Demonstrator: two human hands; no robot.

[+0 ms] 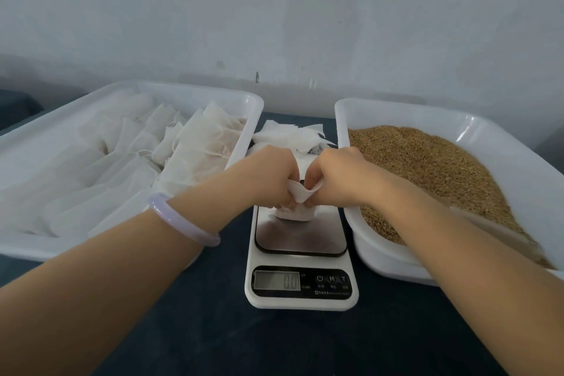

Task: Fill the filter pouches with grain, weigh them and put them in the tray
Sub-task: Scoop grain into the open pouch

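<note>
Head view: my left hand [271, 174] and right hand [338, 174] both pinch the pouch [294, 214] upright over the scale [300, 238]; the tray [195, 87] lies leftward.

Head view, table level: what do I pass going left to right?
White tray of pouches → digital scale → white tray of grain. The left hand and right hand pinch a pouch over the scale, so they are left out.
</note>
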